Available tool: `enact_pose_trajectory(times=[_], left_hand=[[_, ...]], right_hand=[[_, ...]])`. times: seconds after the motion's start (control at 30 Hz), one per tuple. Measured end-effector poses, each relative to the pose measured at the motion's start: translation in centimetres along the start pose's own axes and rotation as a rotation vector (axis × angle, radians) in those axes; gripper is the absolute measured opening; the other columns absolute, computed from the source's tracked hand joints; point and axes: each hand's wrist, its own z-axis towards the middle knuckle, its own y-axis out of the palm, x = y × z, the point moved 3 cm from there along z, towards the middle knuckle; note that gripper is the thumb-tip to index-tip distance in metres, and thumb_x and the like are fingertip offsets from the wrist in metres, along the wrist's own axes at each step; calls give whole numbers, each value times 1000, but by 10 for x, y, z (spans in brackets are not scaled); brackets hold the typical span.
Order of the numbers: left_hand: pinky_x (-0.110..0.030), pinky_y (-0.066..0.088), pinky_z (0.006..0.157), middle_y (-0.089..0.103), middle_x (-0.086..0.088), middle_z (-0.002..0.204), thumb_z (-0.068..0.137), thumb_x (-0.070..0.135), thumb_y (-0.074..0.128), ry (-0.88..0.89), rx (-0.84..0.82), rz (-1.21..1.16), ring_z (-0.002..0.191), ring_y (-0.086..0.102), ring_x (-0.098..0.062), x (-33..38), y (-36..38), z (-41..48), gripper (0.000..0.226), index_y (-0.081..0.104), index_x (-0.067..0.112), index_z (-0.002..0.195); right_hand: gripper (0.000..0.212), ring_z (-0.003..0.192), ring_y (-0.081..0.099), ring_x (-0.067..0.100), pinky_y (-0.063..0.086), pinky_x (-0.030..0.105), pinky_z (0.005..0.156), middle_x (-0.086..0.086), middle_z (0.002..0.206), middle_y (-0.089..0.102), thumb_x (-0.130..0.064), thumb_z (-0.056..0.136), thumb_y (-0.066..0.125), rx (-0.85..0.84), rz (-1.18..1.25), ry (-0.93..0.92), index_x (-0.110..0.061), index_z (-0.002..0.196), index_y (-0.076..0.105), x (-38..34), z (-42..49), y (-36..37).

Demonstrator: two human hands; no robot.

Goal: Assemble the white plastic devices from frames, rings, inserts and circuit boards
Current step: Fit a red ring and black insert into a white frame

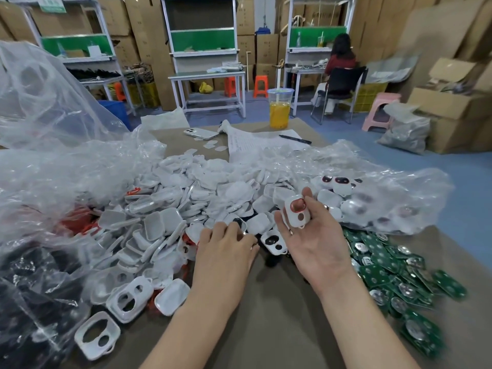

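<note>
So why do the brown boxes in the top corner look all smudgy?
Head view: the brown cardboard boxes at top right smear, likely the wide lens blurring and bending its edges; the crinkled clear plastic bags show white glare; in the middle, the left hand, the right hand and its white plastic frame with the copper-coloured ring look sharp.

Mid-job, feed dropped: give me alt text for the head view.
The right hand holds up a white frame fitted with a copper-coloured ring, while the left hand rests on the pile of white parts. Green circuit boards lie heaped at right on the brown table.
</note>
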Motion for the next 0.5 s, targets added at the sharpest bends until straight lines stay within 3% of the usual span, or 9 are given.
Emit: enact_pose_trajectory(times=[0.13,0.3,0.33,0.43,0.5], left_hand=[[-41,48,70,66,0,82,83,36,79,8,13,9,82,62,-28,-3,-1,-2,17,73,20,81],[-35,39,91,64,9,113,102,50,43,-13,-88,-9,109,54,-22,-16,-1,-3,34,67,30,114],[-35,41,89,65,8,109,101,48,47,-11,-89,-13,106,55,-22,-16,-4,-3,30,68,29,111],[-39,50,66,66,1,74,82,29,79,7,-24,-22,73,61,-25,-9,-13,-2,13,72,18,78],[-40,52,61,65,0,66,74,18,84,-6,9,-27,65,61,-27,-12,-11,-3,13,72,15,75]], right_hand=[[20,97,57,22,59,37,86,1,78,60,-7,89,64,-31,-65,-7,-17,106,67,3,2,-1],[37,95,69,22,60,34,80,5,87,68,-1,72,73,-50,-121,-5,-14,107,70,7,4,1],[40,94,70,22,60,34,80,5,88,68,0,72,73,-48,-129,1,-14,109,70,8,4,1],[42,88,72,20,60,33,77,4,83,69,4,74,70,-48,-138,12,-12,113,69,9,4,1],[36,85,73,18,60,32,77,4,83,69,6,80,67,-48,-169,22,-13,109,72,11,3,1]])
